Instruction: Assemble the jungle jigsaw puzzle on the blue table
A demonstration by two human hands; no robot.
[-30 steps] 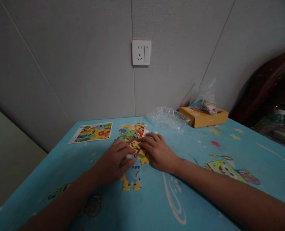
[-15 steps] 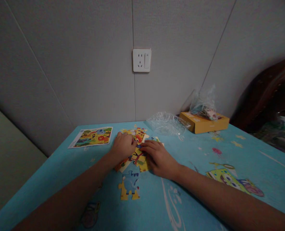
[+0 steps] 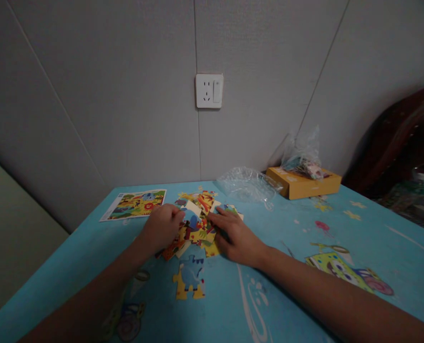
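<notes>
A loose pile of jigsaw puzzle pieces (image 3: 197,233) lies on the blue table between my hands, some picture side up and some showing pale backs. My left hand (image 3: 162,227) is at the pile's left side with its fingers curled closed; whatever may be in them is hidden. Resting at the right edge of the pile, my right hand (image 3: 236,237) has its fingers stretched over the pieces. Closer to me, a few joined puzzle pieces (image 3: 189,278) show a blue elephant-like animal on yellow. The picture sheet (image 3: 135,205) lies flat behind my left hand.
Crumpled clear plastic wrap (image 3: 247,183) lies near the wall, right of the pile. Beside it, a yellow box (image 3: 306,187) carries a clear bag (image 3: 303,155) with colourful contents. Cartoon figures are printed on the tablecloth (image 3: 290,305). A wall socket (image 3: 209,91) is above.
My left hand has moved left off the middle of the pile, uncovering blue and pale pieces. My right hand stays nearly where it was. The view has shifted slightly.
</notes>
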